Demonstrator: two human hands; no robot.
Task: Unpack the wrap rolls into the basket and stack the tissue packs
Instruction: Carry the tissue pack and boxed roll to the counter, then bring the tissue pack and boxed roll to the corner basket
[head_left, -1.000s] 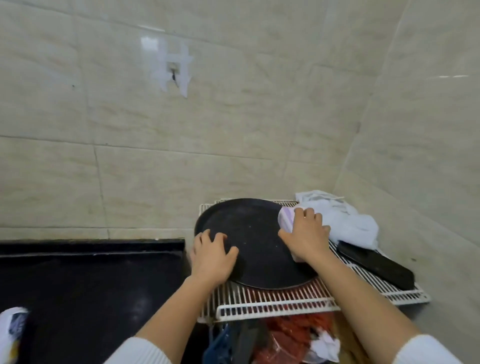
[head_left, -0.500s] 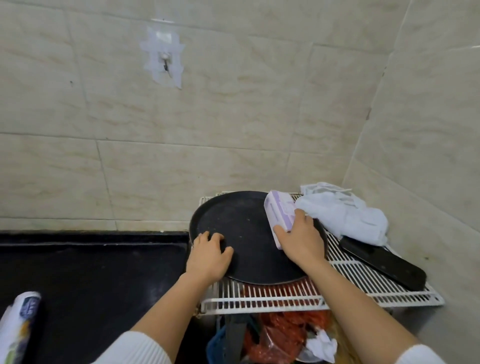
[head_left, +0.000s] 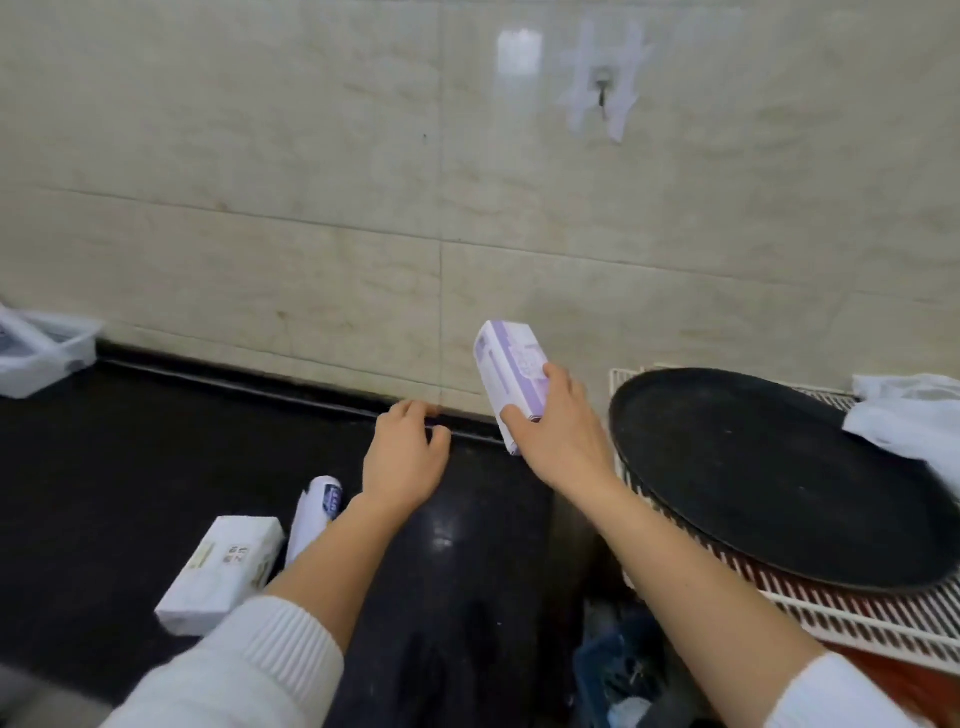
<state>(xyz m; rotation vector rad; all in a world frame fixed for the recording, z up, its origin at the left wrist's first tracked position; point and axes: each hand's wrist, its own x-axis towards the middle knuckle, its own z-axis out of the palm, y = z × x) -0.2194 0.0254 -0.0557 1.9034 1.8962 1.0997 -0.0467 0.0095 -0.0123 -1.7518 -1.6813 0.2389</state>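
Observation:
My right hand (head_left: 558, 431) grips a purple-and-white tissue pack (head_left: 511, 369), held upright above the black counter (head_left: 130, 467) just left of the wire rack. Over the counter near the wall hovers my left hand (head_left: 405, 457), fingers loosely curled and holding nothing. A white tissue pack (head_left: 221, 571) lies flat on the counter at lower left. Beside it a white wrap roll (head_left: 314, 514) with a blue label lies partly under my left forearm. A white basket (head_left: 41, 353) sits at the far left edge by the wall.
A round black tray (head_left: 779, 478) rests on a white wire rack (head_left: 857, 623) at right, with a white plastic bag (head_left: 914, 421) on its far side. Red and blue items show below the rack. A hook (head_left: 602, 88) is stuck on the tiled wall.
My right hand lifted the purple tissue pack off the black tray and carried it left over the counter. My left hand left the tray's rim. The view swung left.

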